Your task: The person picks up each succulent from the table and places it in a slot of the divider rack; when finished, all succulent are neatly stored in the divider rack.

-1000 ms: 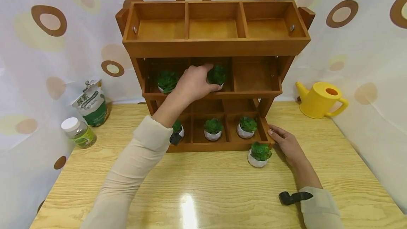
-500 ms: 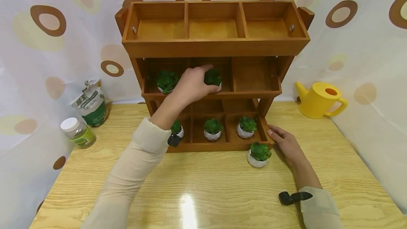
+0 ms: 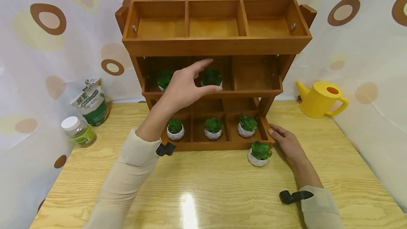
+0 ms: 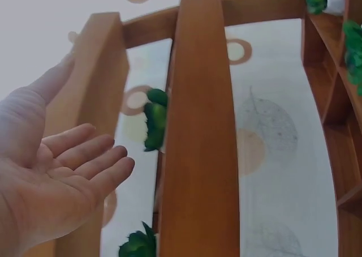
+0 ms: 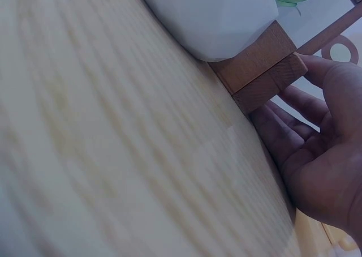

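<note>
My left hand (image 3: 182,89) hangs before the middle tier of a wooden three-tier shelf (image 3: 217,47), thumb and fingers spread apart with nothing between them. Just beyond its fingertips, a potted succulent (image 3: 212,77) sits in the centre compartment. Another potted succulent (image 3: 164,79) in the left compartment is partly hidden by this hand. The left wrist view shows the palm and outstretched fingers (image 4: 93,163) beside the shelf boards. My right hand (image 3: 287,145) touches the lower tier's right front corner (image 5: 271,76), its fingers along the outer side. Close by stands a potted succulent (image 3: 259,154) on the table.
Three potted succulents, one being the middle pot (image 3: 213,128), fill the lower front compartments. A yellow watering can (image 3: 319,99) stands at the right. A white-capped jar (image 3: 78,132) and a green-white pouch (image 3: 93,103) stand at the left of the wooden table (image 3: 222,193).
My left hand has shifted the succulent slightly left in the centre compartment, then let go and drawn back leftward with its fingers spread. My right hand stays at the shelf corner.
</note>
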`<state>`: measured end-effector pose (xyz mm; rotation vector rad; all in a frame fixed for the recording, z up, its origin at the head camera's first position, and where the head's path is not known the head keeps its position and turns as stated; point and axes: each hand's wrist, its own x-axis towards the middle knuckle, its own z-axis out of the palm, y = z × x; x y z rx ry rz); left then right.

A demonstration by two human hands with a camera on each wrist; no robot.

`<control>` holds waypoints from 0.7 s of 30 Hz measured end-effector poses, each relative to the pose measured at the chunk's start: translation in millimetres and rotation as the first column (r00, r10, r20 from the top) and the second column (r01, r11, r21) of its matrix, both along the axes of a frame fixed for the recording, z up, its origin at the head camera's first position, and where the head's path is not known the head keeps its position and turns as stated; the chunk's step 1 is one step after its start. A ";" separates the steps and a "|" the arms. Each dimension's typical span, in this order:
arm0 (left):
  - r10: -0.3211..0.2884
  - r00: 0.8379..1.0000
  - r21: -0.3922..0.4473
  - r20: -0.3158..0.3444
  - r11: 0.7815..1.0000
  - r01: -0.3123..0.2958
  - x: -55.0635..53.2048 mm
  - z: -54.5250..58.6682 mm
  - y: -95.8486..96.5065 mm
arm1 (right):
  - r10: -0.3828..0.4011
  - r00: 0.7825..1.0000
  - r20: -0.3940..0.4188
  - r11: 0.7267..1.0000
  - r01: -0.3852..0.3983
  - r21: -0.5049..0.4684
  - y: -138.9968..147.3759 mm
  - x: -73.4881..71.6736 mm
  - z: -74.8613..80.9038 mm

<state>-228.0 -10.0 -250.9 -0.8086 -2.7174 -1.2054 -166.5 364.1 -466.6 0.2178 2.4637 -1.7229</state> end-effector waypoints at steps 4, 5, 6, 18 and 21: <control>-0.057 0.998 0.052 -0.029 0.997 0.058 14.9 -6.0 -3.3 | 0.000 1.000 0.012 1.000 0.000 -0.002 -0.6 0.4 0.9; -0.079 0.996 0.070 -0.032 0.994 0.081 18.9 -9.3 -3.5 | 0.000 1.000 0.015 1.000 0.000 0.000 -0.9 0.5 0.9; -0.105 0.994 0.094 -0.028 0.990 0.107 23.0 -13.3 -3.4 | -0.002 1.000 0.016 1.000 0.002 0.004 -1.1 0.7 0.9; -0.280 0.934 0.197 0.222 0.951 0.238 59.0 -80.4 15.5 | -0.010 1.000 0.004 1.000 0.010 0.025 -0.3 -0.2 1.3; -0.294 0.912 0.152 0.286 0.954 0.259 62.9 -98.6 22.0 | -0.006 1.000 0.006 1.000 0.006 0.000 -0.8 0.0 1.5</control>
